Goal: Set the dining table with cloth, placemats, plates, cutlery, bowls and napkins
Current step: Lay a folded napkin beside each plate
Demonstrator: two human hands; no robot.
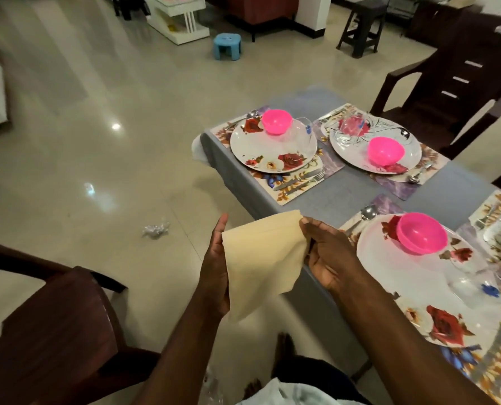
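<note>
- The napkin [262,258] is showing a plain pale cream.
- The tablecloth [339,194] is lying in flat grey-blue.
- Three bowls, near [421,232], far left [277,121] and far right [385,151], are glowing bright pink.
- The near plate [401,276] and far left plate [272,147] are showing white with red roses; the far right plate [374,141] is wearing thin black swirls.
- The placemats [298,185] are carrying purple grounds with orange and blue leaves.
- The small stool [227,45] is showing light blue.
- The chairs [453,92] are appearing dark brown.
- The floor [103,118] is shining glossy beige.
</note>
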